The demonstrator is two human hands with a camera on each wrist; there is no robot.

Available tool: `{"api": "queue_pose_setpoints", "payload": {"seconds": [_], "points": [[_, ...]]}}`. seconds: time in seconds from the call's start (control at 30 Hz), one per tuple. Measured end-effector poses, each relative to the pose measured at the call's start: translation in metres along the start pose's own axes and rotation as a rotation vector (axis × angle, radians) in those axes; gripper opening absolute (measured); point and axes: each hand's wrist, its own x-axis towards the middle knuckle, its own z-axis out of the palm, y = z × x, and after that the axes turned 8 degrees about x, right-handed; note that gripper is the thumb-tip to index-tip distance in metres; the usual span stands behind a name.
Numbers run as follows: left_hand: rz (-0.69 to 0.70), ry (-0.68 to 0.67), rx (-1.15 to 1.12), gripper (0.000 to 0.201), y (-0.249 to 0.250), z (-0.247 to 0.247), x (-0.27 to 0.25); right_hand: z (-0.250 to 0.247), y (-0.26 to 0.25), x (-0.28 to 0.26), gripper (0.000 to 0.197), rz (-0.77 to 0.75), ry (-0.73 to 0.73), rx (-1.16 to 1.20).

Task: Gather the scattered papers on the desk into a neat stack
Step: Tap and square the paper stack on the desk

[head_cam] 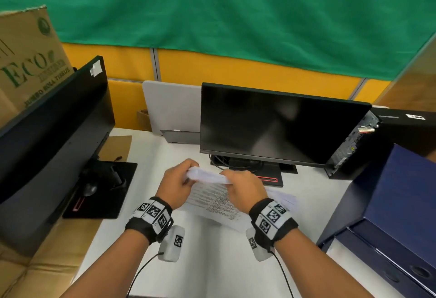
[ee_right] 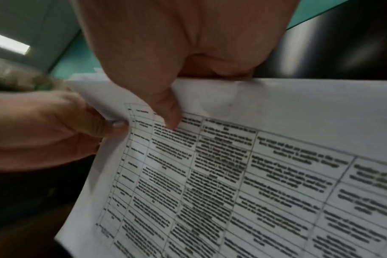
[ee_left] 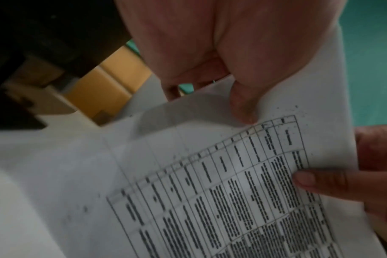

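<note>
Left hand (head_cam: 177, 185) and right hand (head_cam: 244, 189) raised, fingers curled.

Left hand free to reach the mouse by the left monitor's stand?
Probably not yet: the left hand and right hand both grip the papers. The path to the mouse looks open.

Table print on the papers (ee_right: 232, 183) blurred, unreadable; lower sheet edges cut off.

Papers (head_cam: 213, 195): white sheets, printed tables, bunched together, top edge raised above desk, lower part sagging.
</note>
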Motion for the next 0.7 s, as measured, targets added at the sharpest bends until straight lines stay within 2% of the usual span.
{"api": "queue_pose_setpoints", "payload": {"seconds": [0.07,0.13,0.17,0.2,0.23,0.27,0.3,0.33,0.37,0.5,0.57,0.7], "points": [[0.023,0.218,0.074,0.032,0.015,-0.011,0.008,-0.016,0.01,-0.001,0.022,0.055,0.106,0.109],[-0.046,0.458,0.064,0.061,0.016,-0.019,0.012,-0.031,0.024,-0.003,0.015,0.108,0.205,0.325],[-0.119,0.524,0.006,0.075,0.014,-0.021,0.013,-0.038,0.03,-0.006,0.015,0.134,0.237,0.49],[-0.191,0.51,-0.096,0.086,0.013,-0.023,0.014,-0.044,0.034,-0.01,0.018,0.164,0.253,0.657],[-0.235,0.429,-0.255,0.091,0.014,-0.023,0.014,-0.05,0.037,-0.015,0.021,0.193,0.258,0.806],[-0.25,0.294,-0.433,0.086,0.014,-0.02,0.015,-0.054,0.038,-0.019,0.024,0.213,0.262,0.927],[-0.237,0.142,-0.558,0.071,0.018,-0.016,0.015,-0.054,0.039,-0.023,0.026,0.232,0.271,1.011],[-0.218,0.036,-0.607,0.058,0.024,-0.012,0.015,-0.052,0.041,-0.027,0.027,0.248,0.286,1.07],[-0.203,-0.005,-0.614,0.049,0.031,-0.009,0.014,-0.049,0.042,-0.03,0.028,0.268,0.311,1.102],[-0.16,0.013,-0.532,0.037,0.056,0.008,0.001,-0.027,0.049,-0.048,0.027,0.371,0.443,1.191],[-0.175,-0.001,-0.517,0.028,0.055,0.021,-0.013,-0.01,0.047,-0.058,0.032,0.399,0.44,1.21],[-0.224,0.007,-0.477,0.031,0.045,0.043,-0.033,0.009,0.043,-0.075,0.046,0.384,0.375,1.093]]}}
